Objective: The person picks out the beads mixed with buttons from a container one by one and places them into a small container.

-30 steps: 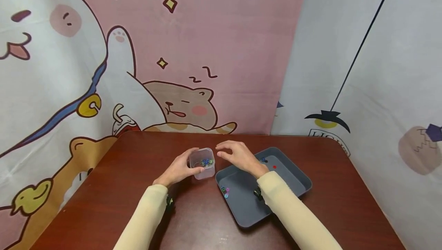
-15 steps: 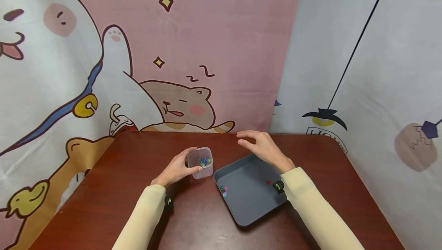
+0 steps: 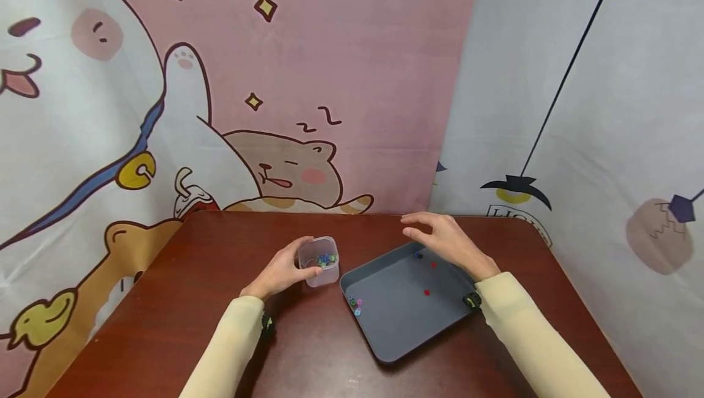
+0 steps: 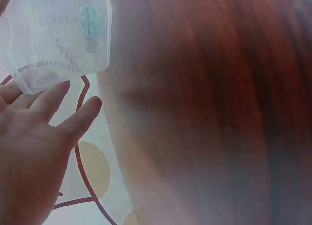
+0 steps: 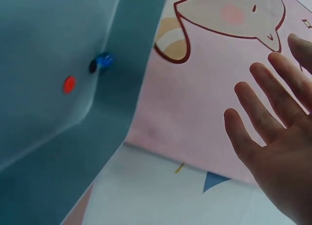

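Note:
My left hand (image 3: 279, 271) holds a clear plastic box (image 3: 324, 276), thumb at the near side and fingers round the left side. Inside the tilted box lie several small blue and green beads (image 3: 327, 259); the left wrist view shows a green cluster (image 4: 89, 20) of them through the wall. My right hand (image 3: 444, 239) hovers over the far right edge of a grey tray (image 3: 385, 331), its fingers loosely bent and holding nothing. On the tray are two red beads (image 3: 426, 293), with blue and black ones (image 3: 419, 255) at the far side and several coloured ones (image 3: 357, 305) by the left wall.
A dark reddish-brown table (image 3: 220, 349) carries the tray and box. Behind it hangs a cartoon-printed cloth (image 3: 385, 80). The tray's raised rim (image 5: 131, 88) runs beside my right hand in the right wrist view.
My right hand has moved from beside the box to the right, across the tray to its far right edge. More of the red beads now shows. My left hand keeps holding the box in place.

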Tool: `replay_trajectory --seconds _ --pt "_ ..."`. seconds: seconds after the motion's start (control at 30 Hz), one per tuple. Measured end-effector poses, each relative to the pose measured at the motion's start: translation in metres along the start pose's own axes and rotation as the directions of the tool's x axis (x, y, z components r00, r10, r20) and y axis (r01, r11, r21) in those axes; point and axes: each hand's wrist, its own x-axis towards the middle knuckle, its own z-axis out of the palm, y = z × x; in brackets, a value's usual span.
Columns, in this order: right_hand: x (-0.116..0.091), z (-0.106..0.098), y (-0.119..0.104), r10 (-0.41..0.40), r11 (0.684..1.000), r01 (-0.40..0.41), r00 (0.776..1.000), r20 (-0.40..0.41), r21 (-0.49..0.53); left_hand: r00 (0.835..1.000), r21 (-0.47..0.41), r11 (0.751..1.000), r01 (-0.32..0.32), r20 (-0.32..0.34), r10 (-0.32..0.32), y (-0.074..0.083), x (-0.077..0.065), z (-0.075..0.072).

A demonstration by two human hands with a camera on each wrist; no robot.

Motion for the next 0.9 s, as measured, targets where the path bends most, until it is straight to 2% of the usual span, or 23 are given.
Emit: replay_trajectory --seconds 0.23,0.5,0.9 --pt "-0.011 -0.002 0.017 -0.01 0.999 0.01 1.0 -0.002 -0.033 1.0 0.002 1.0 0.001 -0.013 -0.001 -0.001 0.0 0.0" --pt "-0.024 0.003 0.034 -0.009 0.998 0.012 0.999 0.049 -0.07 1.0 0.0 1.0 0.016 0.002 -0.016 -0.002 -0.001 0.001" --pt "-0.025 0.02 0.051 -0.016 0.993 0.026 0.996 0.09 -0.118 1.0 -0.005 1.0 0.013 0.002 -0.013 -0.002 -0.001 0.0"
